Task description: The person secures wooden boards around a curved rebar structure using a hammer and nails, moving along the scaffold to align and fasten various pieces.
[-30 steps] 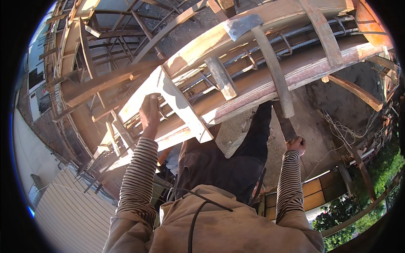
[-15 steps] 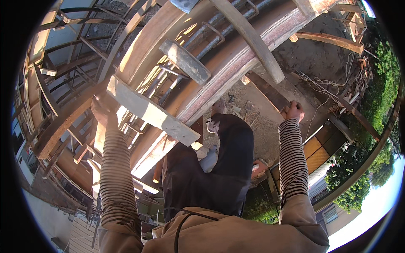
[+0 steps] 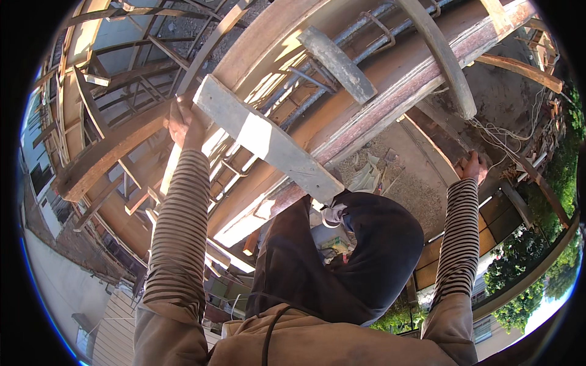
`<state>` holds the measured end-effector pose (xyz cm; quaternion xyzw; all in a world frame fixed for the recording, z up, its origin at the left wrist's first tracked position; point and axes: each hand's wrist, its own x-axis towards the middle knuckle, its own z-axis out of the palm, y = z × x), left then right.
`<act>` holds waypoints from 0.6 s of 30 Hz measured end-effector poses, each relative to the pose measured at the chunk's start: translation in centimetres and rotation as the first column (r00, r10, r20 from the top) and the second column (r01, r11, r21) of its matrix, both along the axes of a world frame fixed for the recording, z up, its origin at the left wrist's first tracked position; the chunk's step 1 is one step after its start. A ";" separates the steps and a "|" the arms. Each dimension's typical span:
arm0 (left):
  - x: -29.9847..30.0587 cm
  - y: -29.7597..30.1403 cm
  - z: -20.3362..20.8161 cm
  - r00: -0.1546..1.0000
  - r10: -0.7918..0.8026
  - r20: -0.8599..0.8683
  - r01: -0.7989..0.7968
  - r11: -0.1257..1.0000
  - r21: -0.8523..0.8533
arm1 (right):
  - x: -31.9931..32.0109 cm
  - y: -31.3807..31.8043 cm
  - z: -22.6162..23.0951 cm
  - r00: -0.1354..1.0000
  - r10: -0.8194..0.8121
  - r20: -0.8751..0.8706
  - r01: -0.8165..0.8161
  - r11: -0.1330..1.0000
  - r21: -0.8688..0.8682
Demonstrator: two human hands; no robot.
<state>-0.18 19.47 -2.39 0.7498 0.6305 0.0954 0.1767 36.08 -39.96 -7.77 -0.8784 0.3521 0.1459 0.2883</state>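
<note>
Lying left of grey crosspiece plank (image 3: 268, 139): brown beam (image 3: 117, 149); left hand (image 3: 185, 125) shifted onto its end, finger closure, cannot tell. Right of plank: dark board (image 3: 441, 137), end in right hand (image 3: 473, 168), fingers curled. Right leg (image 3: 379, 259) newly bent; body apparently resettling.

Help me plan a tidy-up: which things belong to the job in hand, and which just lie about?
Apparently in the job:
brown beam at the left grip
dark plank by the right grip, hold unclear
grey board over the metal bars

Probably just lying about:
tangled cord
scraps on the ground
</note>
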 end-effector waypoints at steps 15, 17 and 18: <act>1.3 -4.0 1.2 0.751 0.036 0.659 -0.102 0.993 0.062 | -1.2 1.5 -0.3 0.990 0.046 0.132 -0.037 0.997 -0.066; 1.4 -4.3 0.8 0.872 -0.019 0.489 -0.103 0.970 0.221 | -1.1 0.7 -0.3 0.988 0.117 0.096 -0.111 0.991 -0.072; 1.5 -4.0 0.7 0.886 -0.042 0.462 -0.077 0.969 0.236 | -1.0 0.5 -0.6 0.986 0.150 0.077 -0.144 0.987 -0.075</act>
